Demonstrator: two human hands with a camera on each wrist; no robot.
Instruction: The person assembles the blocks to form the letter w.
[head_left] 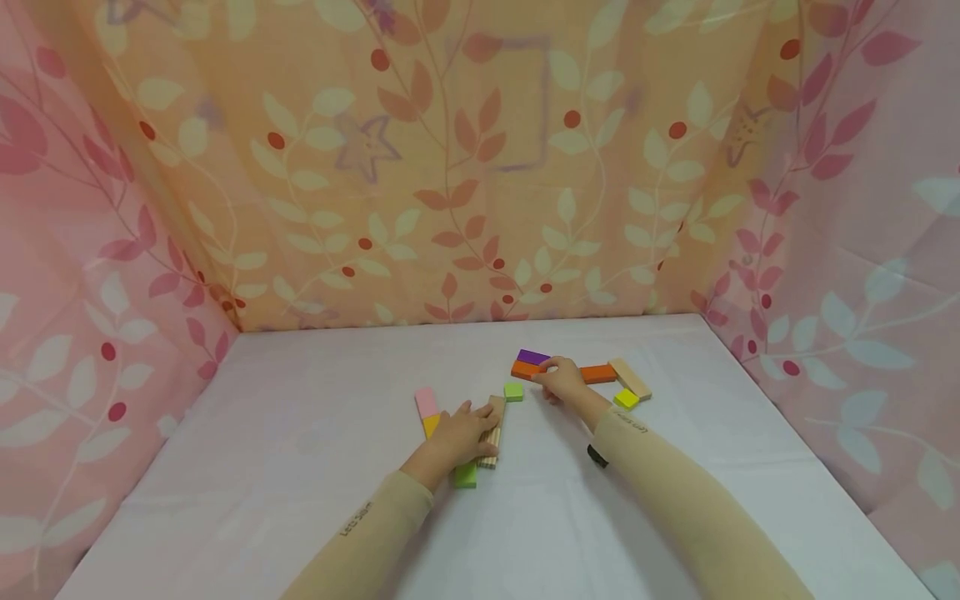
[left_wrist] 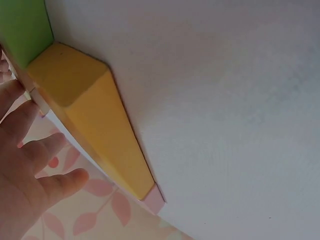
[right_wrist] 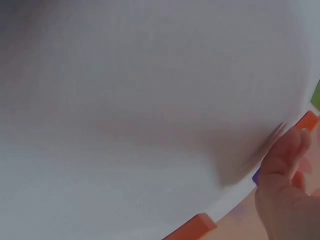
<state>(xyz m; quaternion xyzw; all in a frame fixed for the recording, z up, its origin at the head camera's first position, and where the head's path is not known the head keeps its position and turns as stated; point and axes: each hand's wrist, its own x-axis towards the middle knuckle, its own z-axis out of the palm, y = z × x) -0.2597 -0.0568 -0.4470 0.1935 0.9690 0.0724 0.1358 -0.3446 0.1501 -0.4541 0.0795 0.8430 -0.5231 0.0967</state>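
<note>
My left hand (head_left: 459, 435) lies with spread fingers over a row of plain wooden blocks (head_left: 495, 417). Under and beside it are a yellow-orange block (left_wrist: 107, 125), a pink block (head_left: 427, 402) and a green block (head_left: 465, 476). Farther right, my right hand (head_left: 561, 381) pinches the end of an orange block (head_left: 525, 369) between thumb and fingers. Behind that block lies a purple block (head_left: 534, 357). In the right wrist view the orange block (right_wrist: 306, 121) shows just past the fingertips, and the hand hides part of the purple one.
A small light green block (head_left: 513, 392) sits between the hands. Right of the right hand lie another orange block (head_left: 599, 373), a plain wooden block (head_left: 630, 379) and a yellow block (head_left: 626, 399). A dark object (head_left: 597, 455) is partly hidden by the right sleeve. Patterned curtains enclose the white table (head_left: 315, 417).
</note>
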